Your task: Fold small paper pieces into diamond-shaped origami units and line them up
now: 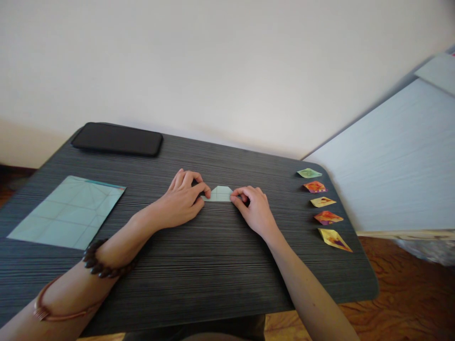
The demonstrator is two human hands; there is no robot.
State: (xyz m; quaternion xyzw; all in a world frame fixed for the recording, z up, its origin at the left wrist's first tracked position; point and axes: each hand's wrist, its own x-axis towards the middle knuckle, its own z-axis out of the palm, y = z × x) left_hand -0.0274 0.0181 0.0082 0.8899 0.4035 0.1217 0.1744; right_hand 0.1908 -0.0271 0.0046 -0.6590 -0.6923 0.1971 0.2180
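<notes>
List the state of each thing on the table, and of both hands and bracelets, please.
Small pale paper: folded, creased.
Left hand: bent, touching the paper's left end.
Right hand: pinching its right end.
Large pale sheet: lying flat, line-marked.
Black phone-like device: lying flat, dark on top.
Five small papers: folded, in a row.
Beaded bracelet: worn.
Copper-coloured bangle: worn.

A black phone lies on the dark table near the pale wall.

Soft, muted light brightens the wall at 12 o'clock; small shadows edge 5 folded papers near 3; plastic at 4 blurs.
</notes>
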